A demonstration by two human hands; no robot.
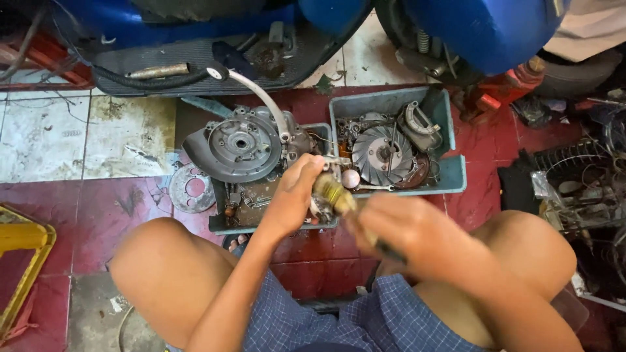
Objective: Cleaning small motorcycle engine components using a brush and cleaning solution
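Observation:
My left hand is closed around a small greasy metal part, held over the near edge of a grey tray. My right hand grips a tool with a brass-coloured tip and a dark handle; the tip touches the part in my left hand. Motion blurs both hands. Just beyond them an engine casing with a curved silver kick lever rests across the left tray.
A second grey tray holds a finned fan wheel and other engine parts. A round metal plate lies on the red tiled floor. A blue scooter stands behind. A yellow frame is at left, wire clutter at right.

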